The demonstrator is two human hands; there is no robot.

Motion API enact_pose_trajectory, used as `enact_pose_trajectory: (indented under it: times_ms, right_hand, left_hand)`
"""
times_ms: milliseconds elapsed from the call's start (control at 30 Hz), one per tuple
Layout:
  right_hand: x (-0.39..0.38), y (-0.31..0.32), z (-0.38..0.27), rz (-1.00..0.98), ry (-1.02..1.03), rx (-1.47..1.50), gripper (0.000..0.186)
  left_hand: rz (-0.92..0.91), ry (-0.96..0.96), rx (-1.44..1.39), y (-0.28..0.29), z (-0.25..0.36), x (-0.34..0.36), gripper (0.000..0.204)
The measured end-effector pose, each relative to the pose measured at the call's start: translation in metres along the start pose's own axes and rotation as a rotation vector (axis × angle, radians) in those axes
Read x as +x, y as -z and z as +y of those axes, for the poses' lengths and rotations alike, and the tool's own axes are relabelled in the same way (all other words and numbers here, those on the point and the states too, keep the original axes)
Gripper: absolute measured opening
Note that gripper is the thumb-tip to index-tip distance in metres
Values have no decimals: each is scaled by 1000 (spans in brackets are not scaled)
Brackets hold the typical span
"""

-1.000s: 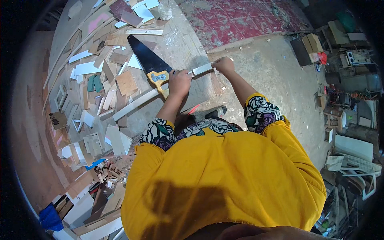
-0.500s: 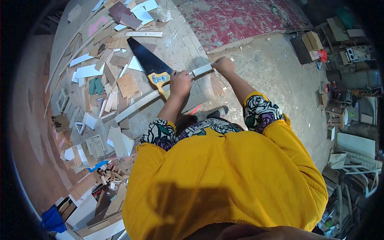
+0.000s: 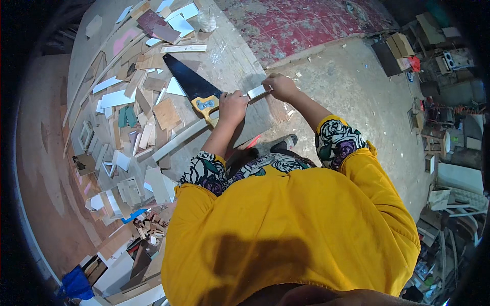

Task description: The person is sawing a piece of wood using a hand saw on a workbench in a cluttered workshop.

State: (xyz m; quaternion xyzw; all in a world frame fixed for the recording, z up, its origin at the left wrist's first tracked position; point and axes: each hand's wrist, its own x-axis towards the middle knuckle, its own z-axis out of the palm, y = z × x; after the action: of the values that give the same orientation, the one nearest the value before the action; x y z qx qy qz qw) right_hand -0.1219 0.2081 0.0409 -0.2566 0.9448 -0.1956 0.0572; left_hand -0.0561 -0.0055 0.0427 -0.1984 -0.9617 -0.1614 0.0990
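Note:
A long pale wooden strip runs slantwise over the near edge of the workbench. My left hand is closed over it, beside the yellow handle of a hand saw. The saw lies flat, its dark blade pointing to the far left. My right hand grips the right end of the strip with curled fingers. Between my hands a short, bright stretch of the strip shows. The fingertips of my left hand are partly hidden.
The workbench is strewn with wood offcuts, white panel pieces and a green piece. A clear plastic cup-like thing stands at the far side. Cardboard boxes and stacked boards line the right.
My right hand has shifted a little left along the strip, closer to my left hand, and the bright stretch between them looks shorter. The saw stays beside my left hand.

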Motion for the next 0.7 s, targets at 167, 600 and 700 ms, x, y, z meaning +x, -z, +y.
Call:
enact_pose_trajectory:
  times_ms: [167, 600, 700]
  right_hand:
    - [26, 15, 8, -172, -79, -113, 21]
    - [93, 15, -140, -297, 178, 208, 31]
    - [65, 15, -180, -466, 149, -64, 36]
  left_hand:
    - [-25, 5, -17, -1, -2, 1, 11]
    - [-315, 60, 475, -35, 25, -4, 34]
    - [-161, 70, 219, -49, 32, -28, 41]
